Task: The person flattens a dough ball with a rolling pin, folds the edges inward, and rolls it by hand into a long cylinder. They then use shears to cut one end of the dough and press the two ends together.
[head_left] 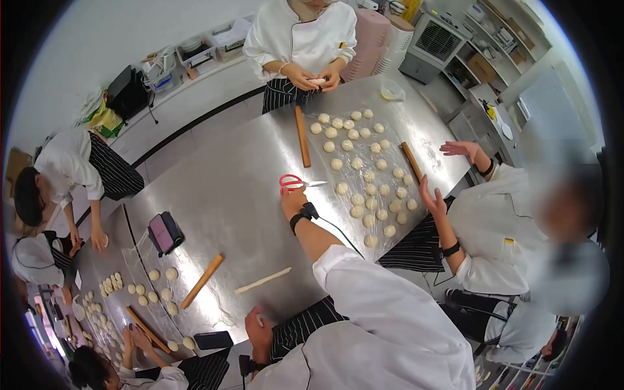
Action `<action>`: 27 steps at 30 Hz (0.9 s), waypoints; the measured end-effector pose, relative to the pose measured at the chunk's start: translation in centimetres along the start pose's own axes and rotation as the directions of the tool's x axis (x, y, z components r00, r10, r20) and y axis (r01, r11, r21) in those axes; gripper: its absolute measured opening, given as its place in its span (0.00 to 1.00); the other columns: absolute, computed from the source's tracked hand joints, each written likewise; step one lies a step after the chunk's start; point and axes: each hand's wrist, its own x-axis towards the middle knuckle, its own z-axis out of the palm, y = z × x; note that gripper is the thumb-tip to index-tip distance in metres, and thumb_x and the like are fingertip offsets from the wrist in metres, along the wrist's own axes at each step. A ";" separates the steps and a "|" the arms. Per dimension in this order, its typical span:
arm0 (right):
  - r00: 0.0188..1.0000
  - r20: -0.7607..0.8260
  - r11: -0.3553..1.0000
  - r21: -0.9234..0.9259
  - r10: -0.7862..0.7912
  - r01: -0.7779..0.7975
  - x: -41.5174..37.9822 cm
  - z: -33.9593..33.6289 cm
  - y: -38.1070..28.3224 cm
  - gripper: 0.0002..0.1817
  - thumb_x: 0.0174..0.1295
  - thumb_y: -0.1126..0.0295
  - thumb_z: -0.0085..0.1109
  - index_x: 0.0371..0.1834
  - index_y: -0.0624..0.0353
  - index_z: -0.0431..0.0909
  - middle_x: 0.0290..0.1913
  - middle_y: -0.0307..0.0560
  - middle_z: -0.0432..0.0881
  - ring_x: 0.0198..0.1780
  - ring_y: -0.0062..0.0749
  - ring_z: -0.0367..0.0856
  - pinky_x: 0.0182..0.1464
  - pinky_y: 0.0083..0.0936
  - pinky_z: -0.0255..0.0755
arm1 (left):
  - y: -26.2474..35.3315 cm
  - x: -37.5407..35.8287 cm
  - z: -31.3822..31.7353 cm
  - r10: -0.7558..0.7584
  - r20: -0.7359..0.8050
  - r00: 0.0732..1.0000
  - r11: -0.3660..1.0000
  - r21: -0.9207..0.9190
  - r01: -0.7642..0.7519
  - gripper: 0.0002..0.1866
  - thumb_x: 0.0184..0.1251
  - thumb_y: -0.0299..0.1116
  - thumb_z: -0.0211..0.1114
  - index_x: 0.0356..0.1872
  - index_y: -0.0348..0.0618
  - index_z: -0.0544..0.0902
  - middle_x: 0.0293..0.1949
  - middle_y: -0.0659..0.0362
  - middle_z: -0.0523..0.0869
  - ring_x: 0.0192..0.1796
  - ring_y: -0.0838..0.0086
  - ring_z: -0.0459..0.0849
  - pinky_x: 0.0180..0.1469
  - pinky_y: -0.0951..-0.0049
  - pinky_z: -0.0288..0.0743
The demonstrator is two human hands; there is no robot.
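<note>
Head view – no legible writing; right hand (294, 201) touches red-handled scissors (294, 182).

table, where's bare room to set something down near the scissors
Bare steel left of the scissors, between the long rolling pin and the phone. Also between dough strip and right hand. Crowded right: dough balls.

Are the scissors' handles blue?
No, the scissors by the right hand have red handles.
</note>
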 end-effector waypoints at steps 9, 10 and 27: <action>0.961 0.165 0.968 -0.157 0.222 -0.197 -2.9 -3.1 2.3 0.29 0.72 0.51 0.64 0.60 0.69 0.85 0.57 0.69 0.91 0.59 0.65 0.91 0.62 0.49 0.85 | 0.1 1.6 1.2 -0.228 -0.186 0.956 0.967 -0.159 0.200 0.13 0.70 0.19 0.63 0.53 0.31 0.88 0.44 0.45 0.93 0.48 0.55 0.93 0.56 0.59 0.85; 0.957 0.123 0.955 -0.175 0.262 -0.239 -3.1 -3.4 2.2 0.30 0.72 0.50 0.64 0.61 0.69 0.84 0.57 0.69 0.91 0.59 0.64 0.91 0.63 0.50 0.84 | 0.3 1.7 1.4 -0.233 -0.193 0.953 0.966 -0.162 0.204 0.13 0.70 0.19 0.63 0.53 0.31 0.88 0.44 0.45 0.93 0.48 0.55 0.93 0.56 0.59 0.85; 0.969 0.245 0.888 -0.452 0.031 0.086 -0.7 -7.8 5.1 0.23 0.64 0.59 0.65 0.51 0.69 0.90 0.57 0.71 0.91 0.61 0.64 0.90 0.63 0.49 0.84 | -1.7 -1.0 1.3 -0.332 -0.156 0.930 0.936 -0.175 0.304 0.10 0.77 0.21 0.62 0.52 0.33 0.88 0.42 0.47 0.93 0.44 0.61 0.93 0.50 0.63 0.86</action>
